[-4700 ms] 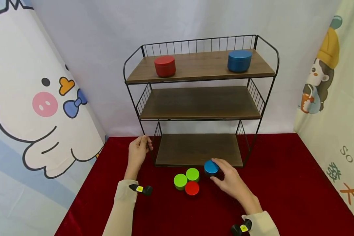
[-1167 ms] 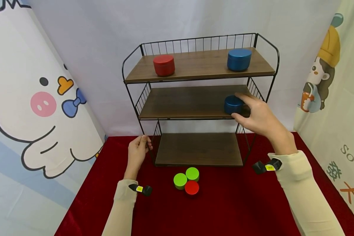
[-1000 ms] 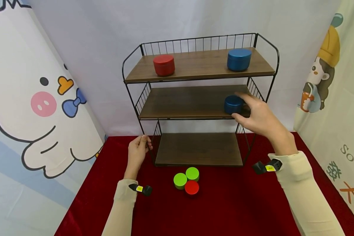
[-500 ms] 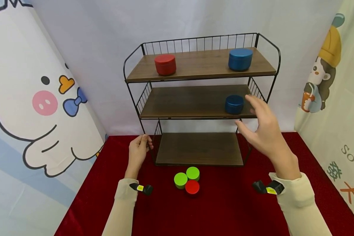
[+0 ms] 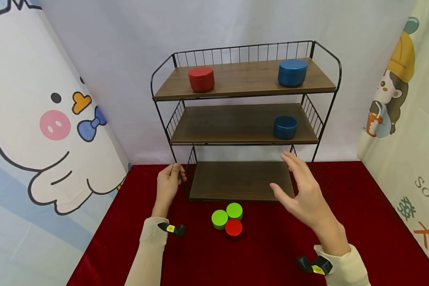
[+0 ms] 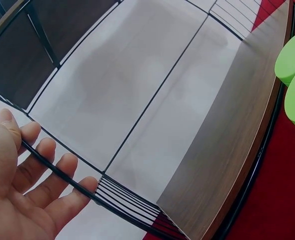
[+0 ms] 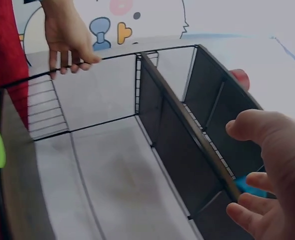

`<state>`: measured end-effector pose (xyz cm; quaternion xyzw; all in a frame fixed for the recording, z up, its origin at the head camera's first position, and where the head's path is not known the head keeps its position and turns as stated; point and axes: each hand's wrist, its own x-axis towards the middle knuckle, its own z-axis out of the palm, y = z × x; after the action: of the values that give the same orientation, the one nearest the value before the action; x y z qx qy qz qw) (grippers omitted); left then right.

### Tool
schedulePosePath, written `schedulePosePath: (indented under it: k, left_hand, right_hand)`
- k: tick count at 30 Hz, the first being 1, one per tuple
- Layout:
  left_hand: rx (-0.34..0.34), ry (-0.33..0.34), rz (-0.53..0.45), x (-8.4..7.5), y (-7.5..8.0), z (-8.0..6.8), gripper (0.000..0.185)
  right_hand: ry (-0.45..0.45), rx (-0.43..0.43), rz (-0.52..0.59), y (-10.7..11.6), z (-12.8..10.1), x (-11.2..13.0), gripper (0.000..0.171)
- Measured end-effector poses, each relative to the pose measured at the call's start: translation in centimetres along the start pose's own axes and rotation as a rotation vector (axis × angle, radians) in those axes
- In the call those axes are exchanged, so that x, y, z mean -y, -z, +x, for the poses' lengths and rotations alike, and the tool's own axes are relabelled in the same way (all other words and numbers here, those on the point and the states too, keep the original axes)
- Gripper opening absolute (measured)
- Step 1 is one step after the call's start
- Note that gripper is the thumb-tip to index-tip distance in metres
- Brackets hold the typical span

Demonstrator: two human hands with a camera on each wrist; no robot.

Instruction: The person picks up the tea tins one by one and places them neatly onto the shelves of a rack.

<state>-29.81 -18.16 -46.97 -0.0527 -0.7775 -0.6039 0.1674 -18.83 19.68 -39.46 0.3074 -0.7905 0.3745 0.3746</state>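
Note:
My left hand grips the left front post of a black wire rack with wooden shelves. In the left wrist view its fingers curl at the thin black rod. My right hand hangs in front of the lowest shelf's right end, thumb and fingers spread, holding nothing. Above it, a small round blue tin stands near the right end of the middle shelf. Two lime-green tins and a red-lidded tin sit clustered on the red cloth before the rack.
On the top shelf, a larger red tin stands left and a larger blue tin right. Red cloth covers the table. A pale curtain hangs behind, with cartoon-printed cloths on both sides.
My right hand carried the small blue tin from the cloth to the middle shelf, released it, then drew back and down. My left hand stays on the post.

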Motion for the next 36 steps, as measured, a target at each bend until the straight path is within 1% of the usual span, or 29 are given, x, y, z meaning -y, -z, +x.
schedulePosePath:
  k: [5,8,12,15,16,21,25,28,36]
  left_hand:
    - [0.008,0.023,0.006,0.0,0.0,0.0,0.051]
    - [0.021,0.046,0.0,-0.4,0.1,0.0,0.05]
    - [0.037,0.053,0.008,-2.4,0.2,-0.7,0.049]
    - [0.039,0.052,0.014,-3.8,0.3,-1.1,0.044]
    - [0.038,0.056,0.012,-3.9,0.3,-1.2,0.043]
    - [0.035,0.064,0.008,-4.0,0.3,-1.3,0.043]
    - [0.04,0.066,-0.002,-3.9,0.3,-1.3,0.048]
    - [0.04,0.068,-0.006,-3.9,0.3,-1.3,0.048]
    - [0.028,0.075,-0.013,-4.0,0.2,-1.3,0.043]
  right_hand:
    - [-0.006,-0.011,0.041,-1.3,-2.1,0.2,0.069]
    - [-0.009,-0.004,0.055,-2.1,-3.2,0.0,0.068]
    - [-0.07,0.042,0.111,-3.3,-4.9,-0.5,0.068]
    - [-0.138,0.075,0.166,-4.3,-6.3,-0.9,0.079]
    - [-0.155,0.079,0.178,-4.8,-6.7,-1.1,0.083]
    - [-0.202,0.094,0.215,-6.9,-8.9,-1.6,0.088]
    - [-0.285,0.138,0.224,-7.9,-10.4,-1.9,0.084]
    - [-0.33,0.171,0.222,-8.3,-11.2,-2.0,0.08]
    - [-0.355,0.224,0.168,-9.3,-12.6,-2.5,0.081]
